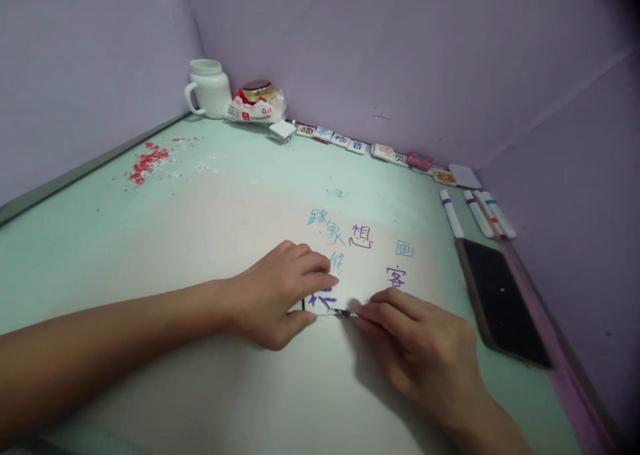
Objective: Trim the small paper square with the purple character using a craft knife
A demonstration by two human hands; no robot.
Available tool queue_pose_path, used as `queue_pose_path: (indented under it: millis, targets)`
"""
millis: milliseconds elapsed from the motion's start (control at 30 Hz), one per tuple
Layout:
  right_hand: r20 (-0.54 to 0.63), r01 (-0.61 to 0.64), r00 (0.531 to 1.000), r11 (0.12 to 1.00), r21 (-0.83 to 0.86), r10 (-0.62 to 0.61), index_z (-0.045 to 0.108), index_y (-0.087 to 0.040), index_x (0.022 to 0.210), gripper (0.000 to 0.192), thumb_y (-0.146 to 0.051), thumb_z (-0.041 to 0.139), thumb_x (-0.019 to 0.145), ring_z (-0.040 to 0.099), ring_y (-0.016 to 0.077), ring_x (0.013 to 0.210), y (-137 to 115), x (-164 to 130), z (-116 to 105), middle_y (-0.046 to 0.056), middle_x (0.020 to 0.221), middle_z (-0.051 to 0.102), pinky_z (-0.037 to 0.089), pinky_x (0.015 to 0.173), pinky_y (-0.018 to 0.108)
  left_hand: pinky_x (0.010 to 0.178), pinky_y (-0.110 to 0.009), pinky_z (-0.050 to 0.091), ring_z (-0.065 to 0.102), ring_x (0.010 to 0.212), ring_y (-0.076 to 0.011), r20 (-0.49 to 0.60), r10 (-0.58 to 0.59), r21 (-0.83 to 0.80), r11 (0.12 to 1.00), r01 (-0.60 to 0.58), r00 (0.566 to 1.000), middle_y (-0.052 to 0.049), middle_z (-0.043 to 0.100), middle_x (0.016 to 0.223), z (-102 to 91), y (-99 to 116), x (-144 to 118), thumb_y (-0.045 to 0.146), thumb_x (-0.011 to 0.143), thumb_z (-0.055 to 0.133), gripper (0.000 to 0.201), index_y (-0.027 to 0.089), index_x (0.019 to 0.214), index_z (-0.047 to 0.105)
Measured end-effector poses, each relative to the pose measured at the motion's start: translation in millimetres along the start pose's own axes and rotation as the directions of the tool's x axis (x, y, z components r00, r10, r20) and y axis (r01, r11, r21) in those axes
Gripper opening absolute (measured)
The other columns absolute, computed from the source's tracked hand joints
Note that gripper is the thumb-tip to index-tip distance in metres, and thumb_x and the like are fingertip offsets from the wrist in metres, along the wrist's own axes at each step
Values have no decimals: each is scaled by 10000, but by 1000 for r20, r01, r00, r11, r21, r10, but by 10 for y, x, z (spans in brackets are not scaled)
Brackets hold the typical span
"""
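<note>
Pale green tabletop (100, 242) boxed by lilac walls, white sheet of paper with blue and purple characters (370, 268) lying mid-table, my left hand (280, 295) pinching its near edge, my right hand (415, 342) gripping a thin dark-tipped blade (344, 313) against that edge, black phone (500, 302) just right.

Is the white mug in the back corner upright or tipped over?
Upright. The white mug stands on its base on the table, its open rim facing up and its handle at the side, next to a crumpled wrapper.

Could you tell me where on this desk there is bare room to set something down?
Free: the wide stretch left of the written sheet, between the red crumbs and left hand. Crowded: tiles along the back wall, markers and phone at right.
</note>
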State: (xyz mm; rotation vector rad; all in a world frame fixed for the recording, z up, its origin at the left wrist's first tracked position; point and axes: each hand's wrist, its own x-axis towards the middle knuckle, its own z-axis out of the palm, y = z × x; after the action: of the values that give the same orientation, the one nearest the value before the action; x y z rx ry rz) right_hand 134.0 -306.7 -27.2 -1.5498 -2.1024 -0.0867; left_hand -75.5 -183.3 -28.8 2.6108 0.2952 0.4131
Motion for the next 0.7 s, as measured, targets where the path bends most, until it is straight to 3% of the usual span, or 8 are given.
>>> queue_pose_path:
  millis: [133, 267, 333, 400, 467, 500, 600, 700]
  targets:
    - [-58, -157, 982, 953, 260, 177, 648, -224, 878, 93, -157, 585, 860, 573, 91, 586, 28, -42, -33, -7, 767, 645, 398, 506, 224, 878, -473, 421, 530, 995, -283, -16, 15, -17, 1000, -15, 1000, -154, 593, 1146, 8, 2, 4, 194, 786, 551, 392, 120, 1170, 569]
    - [-137, -186, 962, 932, 310, 238, 648, -222, 889, 107, -142, 585, 860, 577, 103, 624, 2, -61, 7, 0, 768, 629, 403, 488, 232, 852, -477, 472, 563, 967, -281, -126, 78, -56, 995, -86, 989, -175, 620, 1089, 27, -21, 17, 140, 766, 538, 411, 106, 1176, 541]
    - [-183, -197, 948, 932, 305, 260, 649, -220, 885, 107, -136, 589, 858, 580, 112, 646, -7, -63, 31, 9, 780, 630, 405, 487, 239, 831, -468, 507, 582, 958, -274, -231, 167, -10, 985, -173, 959, -174, 631, 1055, 7, -35, 8, 100, 767, 527, 438, 114, 1204, 506]
    - [-240, -219, 926, 931, 293, 293, 652, -219, 883, 109, -127, 602, 853, 578, 109, 655, -4, -63, 45, 13, 790, 630, 404, 488, 237, 808, -454, 535, 589, 988, -275, -312, 303, 171, 950, -260, 900, -167, 639, 1069, -45, -35, -18, 61, 787, 516, 464, 141, 1242, 476]
    - [-288, -225, 908, 934, 276, 304, 653, -217, 880, 108, -120, 615, 849, 578, 101, 665, 5, -61, 48, 11, 790, 629, 411, 505, 231, 801, -435, 554, 585, 1042, -277, -286, 408, 370, 882, -293, 867, -154, 642, 1134, -115, -15, -52, 60, 835, 509, 447, 185, 1263, 479]
    - [-303, -224, 903, 936, 272, 305, 653, -215, 878, 108, -117, 621, 847, 578, 98, 668, 10, -59, 47, 8, 787, 628, 416, 514, 228, 807, -422, 561, 585, 1061, -274, -236, 422, 422, 856, -299, 875, -143, 640, 1168, -149, 1, -66, 75, 864, 504, 418, 202, 1262, 493]
    - [-321, -219, 897, 936, 276, 304, 655, -212, 874, 104, -116, 628, 845, 573, 93, 664, 15, -57, 43, 3, 781, 624, 416, 515, 222, 861, -397, 563, 597, 1088, -260, -81, 392, 422, 846, -325, 916, -141, 636, 1212, -224, 47, -78, 90, 927, 443, 366, 197, 1269, 518]
    - [-331, -217, 893, 936, 278, 306, 660, -211, 882, 111, -112, 633, 840, 580, 99, 672, 12, -62, 45, 3, 789, 624, 420, 523, 225, 906, -404, 549, 584, 1121, -275, -52, 444, 436, 816, -380, 894, -186, 635, 1211, -254, 55, -53, 66, 939, 414, 342, 121, 1258, 525]
